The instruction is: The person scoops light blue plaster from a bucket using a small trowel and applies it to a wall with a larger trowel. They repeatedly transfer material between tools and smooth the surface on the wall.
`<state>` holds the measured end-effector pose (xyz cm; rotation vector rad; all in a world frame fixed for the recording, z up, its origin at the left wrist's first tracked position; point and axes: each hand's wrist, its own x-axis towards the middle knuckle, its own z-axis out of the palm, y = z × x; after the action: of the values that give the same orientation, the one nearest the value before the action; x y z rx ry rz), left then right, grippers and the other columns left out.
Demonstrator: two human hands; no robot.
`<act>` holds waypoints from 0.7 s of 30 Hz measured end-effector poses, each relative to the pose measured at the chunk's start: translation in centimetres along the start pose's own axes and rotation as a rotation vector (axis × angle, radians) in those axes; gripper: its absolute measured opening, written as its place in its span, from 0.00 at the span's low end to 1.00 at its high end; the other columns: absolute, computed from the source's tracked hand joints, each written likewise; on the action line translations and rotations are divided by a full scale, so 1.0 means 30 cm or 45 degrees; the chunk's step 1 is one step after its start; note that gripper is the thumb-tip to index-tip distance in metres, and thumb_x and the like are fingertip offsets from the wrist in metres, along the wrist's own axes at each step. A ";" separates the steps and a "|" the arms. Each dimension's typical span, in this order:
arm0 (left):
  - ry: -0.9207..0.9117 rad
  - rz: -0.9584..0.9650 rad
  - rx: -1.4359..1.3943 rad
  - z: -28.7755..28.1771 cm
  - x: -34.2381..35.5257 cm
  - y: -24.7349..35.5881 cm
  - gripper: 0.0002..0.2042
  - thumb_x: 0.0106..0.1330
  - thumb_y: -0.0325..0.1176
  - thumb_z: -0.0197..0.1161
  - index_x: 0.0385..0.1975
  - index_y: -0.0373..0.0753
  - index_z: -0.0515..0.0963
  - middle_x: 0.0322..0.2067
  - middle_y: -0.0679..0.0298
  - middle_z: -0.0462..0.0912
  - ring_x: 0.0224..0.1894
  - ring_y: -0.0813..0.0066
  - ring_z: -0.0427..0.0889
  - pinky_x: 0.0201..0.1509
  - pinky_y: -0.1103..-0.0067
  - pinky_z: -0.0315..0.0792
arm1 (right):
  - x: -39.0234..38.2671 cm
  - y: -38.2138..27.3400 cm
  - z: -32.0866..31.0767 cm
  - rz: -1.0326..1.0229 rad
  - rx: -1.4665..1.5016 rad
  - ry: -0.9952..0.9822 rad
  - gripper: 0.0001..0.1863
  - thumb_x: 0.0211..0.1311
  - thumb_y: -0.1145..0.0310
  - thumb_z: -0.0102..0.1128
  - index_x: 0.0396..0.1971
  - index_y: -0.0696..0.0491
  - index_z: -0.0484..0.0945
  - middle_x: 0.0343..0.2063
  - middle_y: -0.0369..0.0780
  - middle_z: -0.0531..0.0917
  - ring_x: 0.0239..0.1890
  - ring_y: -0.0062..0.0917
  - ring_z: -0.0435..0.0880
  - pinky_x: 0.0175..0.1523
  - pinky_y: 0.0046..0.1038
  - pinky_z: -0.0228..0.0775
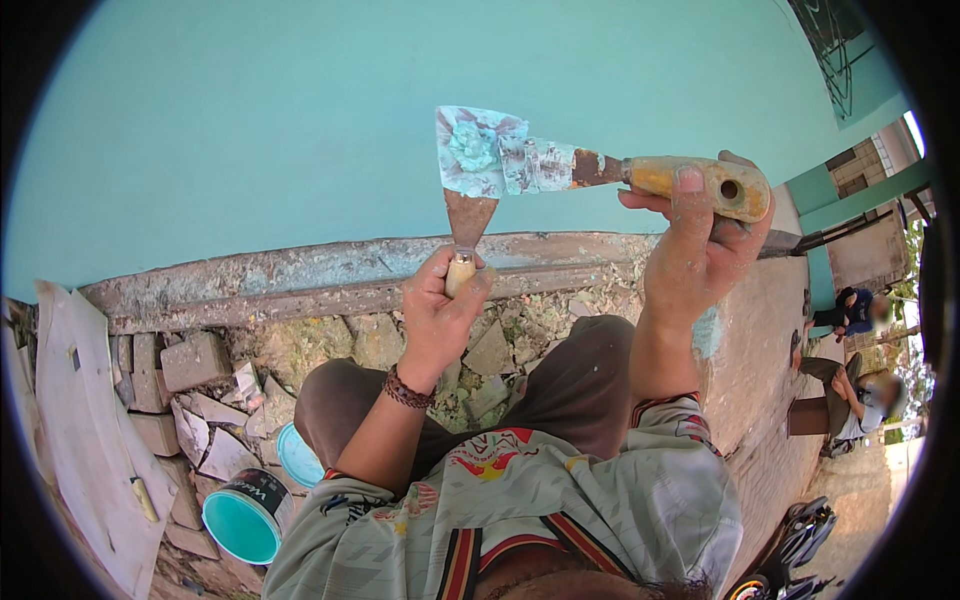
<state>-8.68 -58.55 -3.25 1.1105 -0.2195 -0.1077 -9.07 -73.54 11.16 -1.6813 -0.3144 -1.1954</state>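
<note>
My left hand [445,305] is closed round the pale wooden handle of a wide putty knife [468,215], blade upward. A lump of light turquoise putty [474,146] lies on that blade. In my right hand [705,235] is a narrower putty knife [600,168], held sideways by its worn yellowish handle with a hole in it. Its putty-smeared blade points left and meets or overlaps the right edge of the wide blade. Both tools are in front of a turquoise wall [300,120], though I cannot tell whether either touches it.
A ledge [350,275] runs along the wall's foot, with broken stone and rubble [490,355] below. At lower left are a turquoise-lined bucket [242,522], a lid [298,455], bricks [195,361] and a pale sheet [85,430]. Two people sit far right; a motorbike [790,550] stands at lower right.
</note>
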 end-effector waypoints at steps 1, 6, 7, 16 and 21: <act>0.003 -0.009 -0.008 0.000 0.000 0.003 0.03 0.61 0.23 0.60 0.32 0.35 0.73 0.22 0.73 0.74 0.20 0.91 0.68 0.22 0.88 0.61 | 0.001 0.001 -0.003 -0.010 0.007 0.008 0.20 0.62 0.72 0.58 0.48 0.63 0.62 0.32 0.46 0.78 0.27 0.32 0.84 0.25 0.28 0.83; -0.008 -0.023 -0.038 -0.003 0.000 0.004 0.03 0.61 0.24 0.60 0.32 0.35 0.73 0.23 0.72 0.74 0.20 0.90 0.69 0.22 0.88 0.62 | -0.015 -0.003 0.015 0.089 0.006 -0.006 0.20 0.62 0.72 0.57 0.48 0.63 0.61 0.32 0.46 0.77 0.27 0.32 0.84 0.24 0.28 0.83; -0.008 -0.021 -0.035 -0.003 0.000 0.006 0.03 0.61 0.24 0.60 0.32 0.35 0.73 0.23 0.72 0.74 0.20 0.90 0.69 0.21 0.88 0.62 | -0.015 0.000 0.017 0.080 0.015 0.010 0.20 0.62 0.72 0.57 0.48 0.63 0.61 0.32 0.46 0.77 0.27 0.32 0.84 0.24 0.28 0.83; -0.008 -0.021 -0.030 -0.004 0.001 0.017 0.03 0.61 0.24 0.61 0.31 0.35 0.73 0.22 0.72 0.74 0.20 0.90 0.69 0.22 0.88 0.62 | -0.018 0.000 0.025 0.031 0.039 -0.029 0.20 0.62 0.72 0.57 0.48 0.63 0.61 0.32 0.46 0.77 0.27 0.32 0.83 0.25 0.29 0.83; 0.003 -0.014 0.026 -0.006 0.001 0.011 0.03 0.61 0.25 0.61 0.31 0.35 0.74 0.22 0.72 0.74 0.20 0.90 0.69 0.21 0.87 0.62 | 0.020 -0.019 0.047 0.092 0.034 -0.139 0.19 0.61 0.73 0.59 0.47 0.61 0.61 0.34 0.44 0.77 0.31 0.26 0.83 0.29 0.25 0.82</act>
<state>-8.63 -58.24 -3.01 1.1322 -0.2128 -0.1145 -8.40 -72.31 11.99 -1.7237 -0.3322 -1.0448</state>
